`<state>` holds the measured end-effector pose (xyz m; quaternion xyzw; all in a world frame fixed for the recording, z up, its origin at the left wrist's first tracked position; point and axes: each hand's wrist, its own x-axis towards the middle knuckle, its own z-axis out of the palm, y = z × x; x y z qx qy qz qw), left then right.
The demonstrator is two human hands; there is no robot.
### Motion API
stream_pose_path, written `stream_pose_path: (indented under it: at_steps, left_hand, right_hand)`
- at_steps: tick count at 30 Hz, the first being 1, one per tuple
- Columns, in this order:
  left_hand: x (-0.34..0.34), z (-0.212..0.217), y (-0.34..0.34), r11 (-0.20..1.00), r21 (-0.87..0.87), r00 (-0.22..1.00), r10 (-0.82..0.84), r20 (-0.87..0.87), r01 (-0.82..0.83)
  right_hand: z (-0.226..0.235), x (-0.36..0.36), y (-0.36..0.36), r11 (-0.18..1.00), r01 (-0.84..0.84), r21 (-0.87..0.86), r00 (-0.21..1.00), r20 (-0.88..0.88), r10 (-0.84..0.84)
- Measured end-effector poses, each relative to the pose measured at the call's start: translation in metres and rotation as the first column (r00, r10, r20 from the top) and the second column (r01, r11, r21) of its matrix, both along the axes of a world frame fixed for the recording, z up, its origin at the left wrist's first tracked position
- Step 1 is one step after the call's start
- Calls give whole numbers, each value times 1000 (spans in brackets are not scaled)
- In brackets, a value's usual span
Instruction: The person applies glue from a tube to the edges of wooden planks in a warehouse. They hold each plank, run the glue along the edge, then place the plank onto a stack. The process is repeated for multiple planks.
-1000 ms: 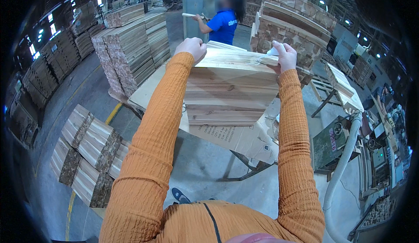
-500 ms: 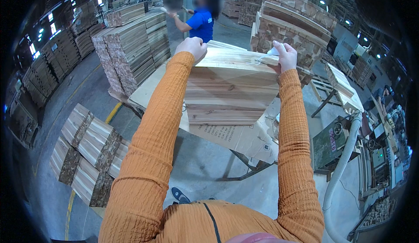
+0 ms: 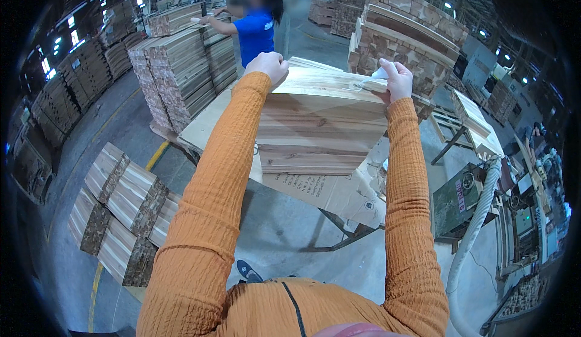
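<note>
A stack of striped wooden boards (image 3: 321,128) stands before me, its pale top board (image 3: 318,83) lying face up. At its far left corner my left hand (image 3: 269,69) is closed with curled fingers; what they grip, if anything, is hidden. My right hand (image 3: 397,80), at the right end of the top board, is closed around a small white squeeze bottle (image 3: 379,72). The bottle tilts down to the left, its thin tip over a small whitish patch on the wood. Whether the tip touches the surface, I cannot tell.
Beneath the boards, printed cardboard (image 3: 321,195) covers a metal-legged table. Tall stacks of wood stand behind left (image 3: 181,74) and behind right (image 3: 405,34). More blocks (image 3: 121,213) lie low on the left. A co-worker in a blue shirt (image 3: 256,32) stands beyond; a grey hose (image 3: 475,234) hangs at right.
The co-worker has moved left, with arms now over the left wood stack. Both my hands have stayed almost in place, the white bottle still in the right one.
</note>
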<state>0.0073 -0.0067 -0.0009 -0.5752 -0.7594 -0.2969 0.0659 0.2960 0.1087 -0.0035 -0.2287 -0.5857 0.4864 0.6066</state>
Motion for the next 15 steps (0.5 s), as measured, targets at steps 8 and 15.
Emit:
stream_pose_path:
  at_steps: [8, 15]
  left_hand:
    - [-3, -3, 1, 1000, -9, 1000, 16, -5, -17]
    - [-1, -1, 3, 1000, 7, 1000, 6, -4, -5]
  right_hand:
    - [-1, -4, -3, 999, -4, -37, 1000, -1, 4]
    - [-3, 2, 9, 999, 36, 13, 998, 57, -36]
